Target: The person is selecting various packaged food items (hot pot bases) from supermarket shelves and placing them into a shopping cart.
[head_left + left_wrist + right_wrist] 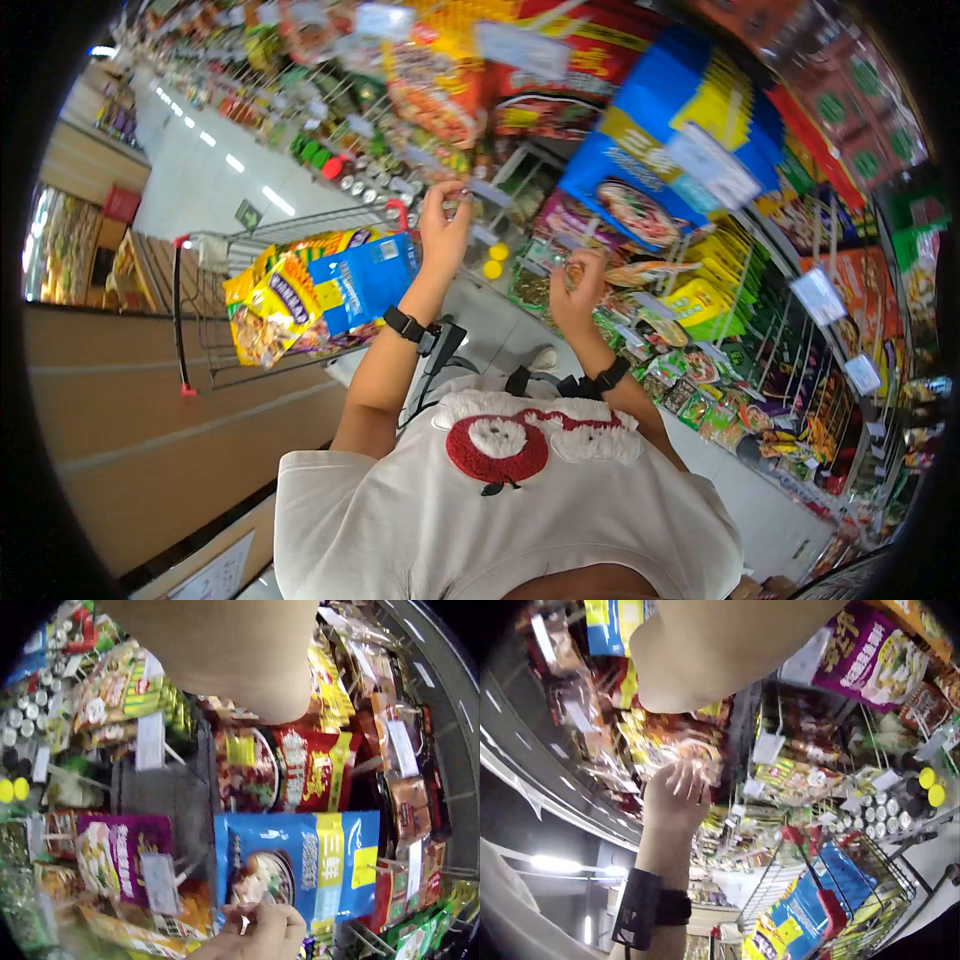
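My left hand is raised before the shelf, near the handle side of the cart, its fingers loosely bent and holding nothing visible. In the right wrist view the same left hand overlaps orange-yellow food packets. My right hand hovers lower at the shelf front, fingers loosely curled with shiny nails. From the left wrist, this right hand overlaps the lower edge of a hanging blue food bag. Beside it hangs a purple food packet; above it is a red food bag.
A wire shopping cart stands at the left, carrying a blue bag and yellow snack bags. Price tags stick out from the shelf hooks. Jars with yellow lids stand between the hands. A tiled aisle runs off at upper left.
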Tool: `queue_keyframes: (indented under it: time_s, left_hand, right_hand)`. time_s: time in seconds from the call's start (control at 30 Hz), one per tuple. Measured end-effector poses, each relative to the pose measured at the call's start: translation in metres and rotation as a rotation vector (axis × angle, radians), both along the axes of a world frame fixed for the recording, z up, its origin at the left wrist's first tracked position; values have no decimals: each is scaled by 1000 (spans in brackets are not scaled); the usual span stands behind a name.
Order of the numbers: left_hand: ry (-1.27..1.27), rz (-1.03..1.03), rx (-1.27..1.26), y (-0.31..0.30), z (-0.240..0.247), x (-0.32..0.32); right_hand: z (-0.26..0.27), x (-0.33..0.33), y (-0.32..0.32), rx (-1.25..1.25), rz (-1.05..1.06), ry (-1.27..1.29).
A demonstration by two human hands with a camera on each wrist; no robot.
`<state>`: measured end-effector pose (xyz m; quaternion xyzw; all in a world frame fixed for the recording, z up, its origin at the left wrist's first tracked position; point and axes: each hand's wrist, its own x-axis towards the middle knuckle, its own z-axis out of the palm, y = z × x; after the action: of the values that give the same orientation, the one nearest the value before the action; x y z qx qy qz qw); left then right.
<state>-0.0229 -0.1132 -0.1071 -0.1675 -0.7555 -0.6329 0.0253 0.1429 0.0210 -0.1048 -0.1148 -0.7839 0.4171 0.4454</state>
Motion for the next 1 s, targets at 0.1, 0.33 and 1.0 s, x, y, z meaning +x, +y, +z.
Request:
queue_keyframes:
  time_s: [0.1,0.33,1.0]
  left_hand:
    - [76,65,-157,-90,-23,-34]
    - [-281,390,-867,-293,-129,-60]
    - [-662,-31,-1031,-367,-146,-78]
  right_hand:
    - [-23,-58,-61,-78,231,-182]
    - [-136,-156,-200,-842,703,-712]
    - [-218,-174,-251,-1765,172,-1271]
